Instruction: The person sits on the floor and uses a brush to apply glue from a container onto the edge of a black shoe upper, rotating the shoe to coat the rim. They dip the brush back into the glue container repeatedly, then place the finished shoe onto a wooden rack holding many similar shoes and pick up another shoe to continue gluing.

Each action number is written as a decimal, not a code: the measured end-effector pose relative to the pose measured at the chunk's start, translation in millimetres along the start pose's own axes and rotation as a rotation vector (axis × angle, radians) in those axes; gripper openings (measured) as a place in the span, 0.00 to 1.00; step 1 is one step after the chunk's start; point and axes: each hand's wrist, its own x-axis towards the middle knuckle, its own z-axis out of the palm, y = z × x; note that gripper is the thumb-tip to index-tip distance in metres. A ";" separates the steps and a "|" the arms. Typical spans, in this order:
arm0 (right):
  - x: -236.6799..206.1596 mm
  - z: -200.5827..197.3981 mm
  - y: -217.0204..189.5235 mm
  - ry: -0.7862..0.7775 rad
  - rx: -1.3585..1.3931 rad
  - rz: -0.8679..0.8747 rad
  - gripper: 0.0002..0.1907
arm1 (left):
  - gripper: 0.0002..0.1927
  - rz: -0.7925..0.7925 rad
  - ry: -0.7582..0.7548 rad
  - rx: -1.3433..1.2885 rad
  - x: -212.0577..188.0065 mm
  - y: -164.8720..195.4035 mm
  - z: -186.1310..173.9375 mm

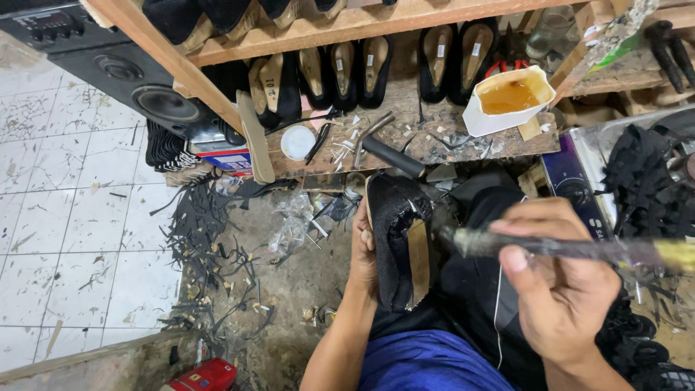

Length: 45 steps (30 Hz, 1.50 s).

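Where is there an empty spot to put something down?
The white tiled floor left of the black scraps is mostly bare. The workbench, between the round lid and the glue tub, is crowded with a hammer and offcuts.

Black shoe upper: matt, fuzzy cloth. Wooden work surface: rough, scarred. White plastic tub: glossy amber glue. White floor tiles: smooth, grimy.

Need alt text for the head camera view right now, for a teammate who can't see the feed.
Seen from above, a person's left hand steadies a black shoe upper on their lap while the right hand holds a glue-coated brush beside it. Ahead, a cluttered wooden workbench carries a white tub of amber glue; black scraps litter the floor.
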 end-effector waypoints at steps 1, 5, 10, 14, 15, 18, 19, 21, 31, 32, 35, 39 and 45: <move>-2.7 2.9 2.3 0.131 -0.071 0.084 0.10 | 0.59 -0.007 -0.007 -0.011 -0.7 -0.6 -0.4; -10.0 16.5 3.4 0.120 -0.196 -0.128 0.10 | 0.60 0.006 0.002 0.021 -1.9 -2.1 -0.6; -6.0 25.0 -1.4 -0.061 -0.202 -0.247 0.12 | 0.62 0.066 -0.001 0.044 1.8 -5.8 0.2; 2.2 28.8 -1.5 0.049 -0.212 -0.257 0.12 | 0.63 0.067 0.008 0.105 0.7 -5.4 -1.8; 3.7 29.1 -1.9 0.030 -0.230 -0.305 0.11 | 0.63 0.068 0.005 0.111 1.0 -5.5 -2.0; 4.6 25.1 -7.3 -0.032 -0.289 -0.362 0.11 | 0.63 0.082 0.000 0.091 1.3 -5.4 -1.4; 4.7 24.5 -8.8 -0.058 -0.308 -0.364 0.11 | 0.63 0.090 0.006 0.077 0.6 -5.0 -1.0; 4.7 23.8 -11.7 -0.021 -0.396 -0.389 0.10 | 0.63 0.071 0.029 0.094 -0.6 -4.1 -0.2; 4.5 24.2 -14.2 -0.094 -0.421 -0.348 0.10 | 0.64 0.051 0.003 0.058 -1.2 -6.1 -3.8; 5.0 24.2 -14.3 -0.081 -0.403 -0.343 0.10 | 0.64 0.062 0.012 0.057 -1.0 -6.5 -4.8; 7.0 23.8 -15.6 -0.061 -0.386 -0.345 0.11 | 0.63 0.074 0.026 0.051 -0.7 -8.1 -6.6; 10.4 25.0 -17.7 -0.085 -0.391 -0.373 0.11 | 0.63 0.075 0.029 0.037 -0.2 -7.9 -7.3; 8.3 25.8 -15.5 -0.104 -0.361 -0.375 0.10 | 0.65 0.064 0.025 0.044 0.2 -5.8 -1.9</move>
